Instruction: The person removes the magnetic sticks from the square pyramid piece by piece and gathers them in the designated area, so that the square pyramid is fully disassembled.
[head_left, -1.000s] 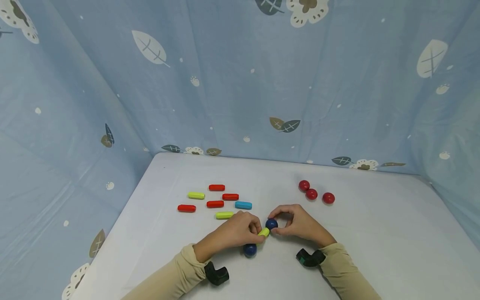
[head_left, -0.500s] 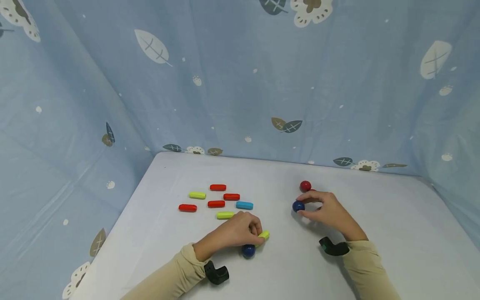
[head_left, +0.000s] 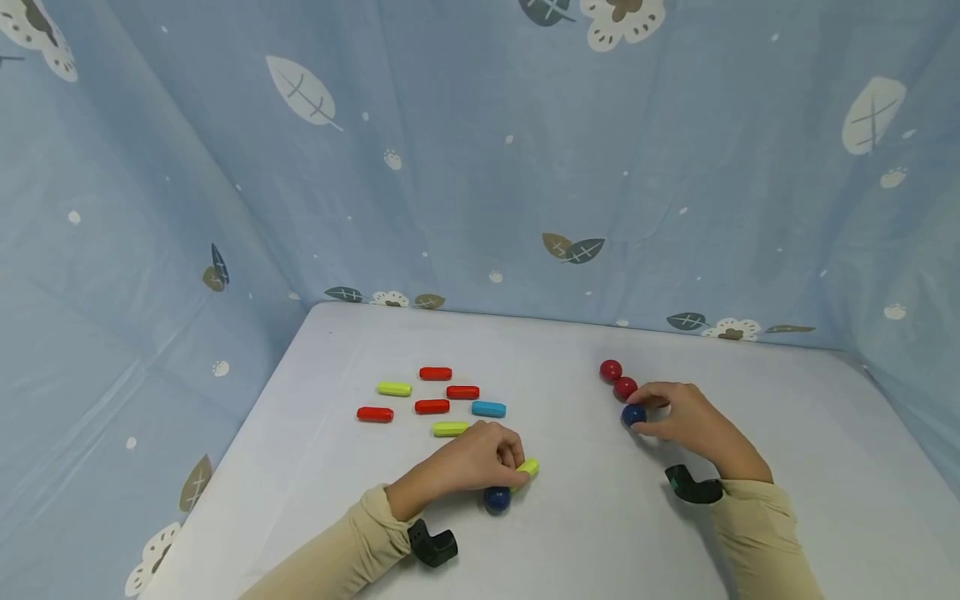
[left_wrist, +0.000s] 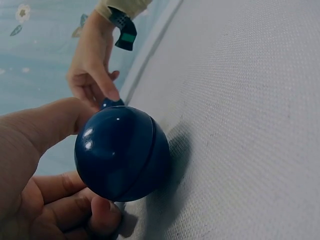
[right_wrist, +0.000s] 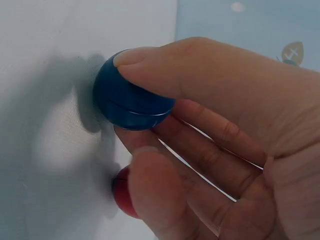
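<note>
My left hand (head_left: pixel 476 458) pinches a yellow-green stick (head_left: pixel 529 467) at the middle of the table. A dark blue ball (head_left: pixel 497 500) sits at the stick's near end; in the left wrist view this blue ball (left_wrist: pixel 120 152) covers the stick, so I cannot tell whether they are joined. Farther right, my right hand (head_left: pixel 686 417) holds a second blue ball (head_left: pixel 633 415) between thumb and fingers, as the right wrist view shows on that blue ball (right_wrist: pixel 132 95). Just beyond it lie two red balls (head_left: pixel 625 388), and one red ball (right_wrist: pixel 124 192) is partly hidden behind a finger.
On the table's left half lie several red sticks (head_left: pixel 432 407), a blue stick (head_left: pixel 489 409) and two yellow-green sticks (head_left: pixel 394 389). The white table (head_left: pixel 570 550) meets a blue patterned curtain (head_left: pixel 465 167) at the back and sides.
My right hand has carried its blue ball away from the yellow-green stick, to the right and back toward the red balls. My left hand has stayed in place.
</note>
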